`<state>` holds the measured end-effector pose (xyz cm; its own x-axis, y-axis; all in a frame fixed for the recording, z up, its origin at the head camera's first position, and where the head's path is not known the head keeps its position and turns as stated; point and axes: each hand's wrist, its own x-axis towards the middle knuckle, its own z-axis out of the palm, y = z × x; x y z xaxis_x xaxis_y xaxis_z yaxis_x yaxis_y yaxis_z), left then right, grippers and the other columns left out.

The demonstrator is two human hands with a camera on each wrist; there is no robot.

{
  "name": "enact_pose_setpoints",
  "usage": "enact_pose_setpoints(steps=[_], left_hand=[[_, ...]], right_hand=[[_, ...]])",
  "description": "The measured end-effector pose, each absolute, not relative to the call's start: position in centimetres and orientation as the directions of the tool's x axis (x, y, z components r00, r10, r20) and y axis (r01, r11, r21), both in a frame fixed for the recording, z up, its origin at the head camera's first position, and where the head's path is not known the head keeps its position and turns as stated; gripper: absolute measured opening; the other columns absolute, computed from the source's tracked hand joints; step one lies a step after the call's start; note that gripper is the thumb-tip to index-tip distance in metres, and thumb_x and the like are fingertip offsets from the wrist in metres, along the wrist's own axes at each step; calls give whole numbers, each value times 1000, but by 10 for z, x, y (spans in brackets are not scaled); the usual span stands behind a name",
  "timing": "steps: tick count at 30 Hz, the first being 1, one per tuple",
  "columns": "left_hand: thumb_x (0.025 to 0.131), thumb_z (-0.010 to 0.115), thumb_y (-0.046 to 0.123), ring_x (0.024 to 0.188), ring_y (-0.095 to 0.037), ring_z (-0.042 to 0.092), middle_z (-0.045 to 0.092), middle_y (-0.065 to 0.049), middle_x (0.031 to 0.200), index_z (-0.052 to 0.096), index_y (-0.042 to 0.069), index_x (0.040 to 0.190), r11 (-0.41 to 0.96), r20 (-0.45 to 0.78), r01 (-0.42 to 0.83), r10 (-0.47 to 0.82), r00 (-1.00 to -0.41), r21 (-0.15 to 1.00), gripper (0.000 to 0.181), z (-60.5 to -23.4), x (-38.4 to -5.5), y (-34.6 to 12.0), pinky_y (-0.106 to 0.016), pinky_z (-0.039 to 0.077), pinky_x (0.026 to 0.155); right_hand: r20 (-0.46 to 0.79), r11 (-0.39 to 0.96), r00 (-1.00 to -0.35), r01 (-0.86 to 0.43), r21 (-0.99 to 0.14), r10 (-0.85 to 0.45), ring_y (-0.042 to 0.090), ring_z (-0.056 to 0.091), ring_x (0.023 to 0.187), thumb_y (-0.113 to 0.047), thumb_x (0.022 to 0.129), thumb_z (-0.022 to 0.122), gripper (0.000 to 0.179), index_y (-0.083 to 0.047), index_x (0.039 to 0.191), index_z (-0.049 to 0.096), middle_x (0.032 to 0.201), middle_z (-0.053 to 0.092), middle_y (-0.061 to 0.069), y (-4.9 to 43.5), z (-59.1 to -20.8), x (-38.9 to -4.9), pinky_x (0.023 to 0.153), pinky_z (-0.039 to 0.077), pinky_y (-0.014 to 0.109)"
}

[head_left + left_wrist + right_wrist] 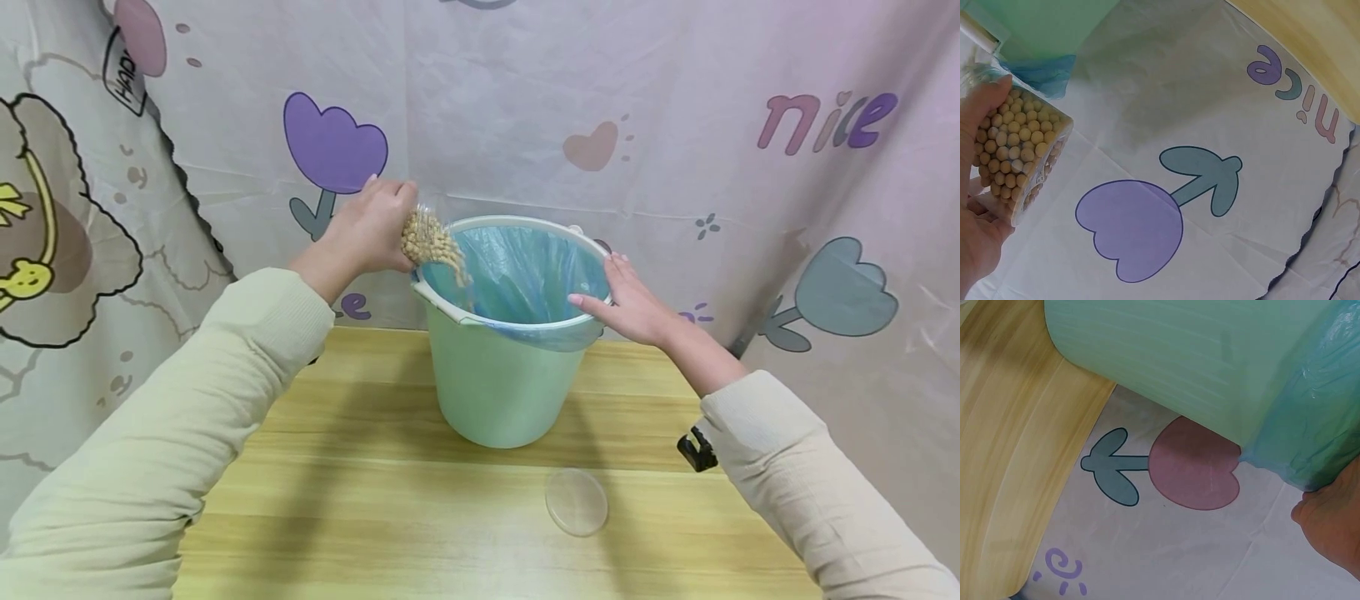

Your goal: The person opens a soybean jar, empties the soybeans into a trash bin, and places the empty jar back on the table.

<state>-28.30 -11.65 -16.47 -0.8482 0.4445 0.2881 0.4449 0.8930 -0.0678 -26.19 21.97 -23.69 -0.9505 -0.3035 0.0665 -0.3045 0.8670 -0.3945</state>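
My left hand grips a clear plastic jar of soybeans, tilted over the left rim of a light green bucket. A stream of soybeans runs from its mouth into the bucket. A thin blue-green plastic bag lines the inside, its edge folded over the white rim. On the right, my right hand rests at the rim, fingers fairly straight along it and thumb reaching over the opening. In the right wrist view, this hand touches the bag's folded edge.
The bucket stands upright near the back of a wood-grain table. A round clear lid lies in front of it, slightly right. Behind hangs a printed cloth with flowers and lettering. A small black object shows beside the right sleeve.
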Motion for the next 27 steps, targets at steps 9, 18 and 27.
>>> enact_pose_setpoints(steps=[9,18,27], left_hand=[[64,81,20,129,-42,36,43,-28,133,34,-8,129,887,291,450,459,-840,-100,85,-162,-283,-113,-47,16,118],[63,83,23,124,-41,40,47,-26,128,36,-7,126,871,296,457,491,-819,-180,84,-162,-283,-107,-46,21,117],[63,83,22,128,-42,37,43,-27,133,33,-7,132,862,294,464,506,-811,-205,90,-163,-284,-101,-49,19,117]], right_hand=[[53,879,-956,-287,-382,-289,36,-11,142,-59,90,39,96,8,145,-3,153,-10,23,220,-236,-261,116,2,58],[58,879,-957,-286,-382,-285,36,-10,142,-58,90,39,95,7,145,-3,154,-10,23,220,-236,-261,115,4,59],[60,876,-956,-288,-387,-288,37,-11,142,-59,89,39,96,7,145,-3,153,-10,23,220,-237,-261,115,2,58]])
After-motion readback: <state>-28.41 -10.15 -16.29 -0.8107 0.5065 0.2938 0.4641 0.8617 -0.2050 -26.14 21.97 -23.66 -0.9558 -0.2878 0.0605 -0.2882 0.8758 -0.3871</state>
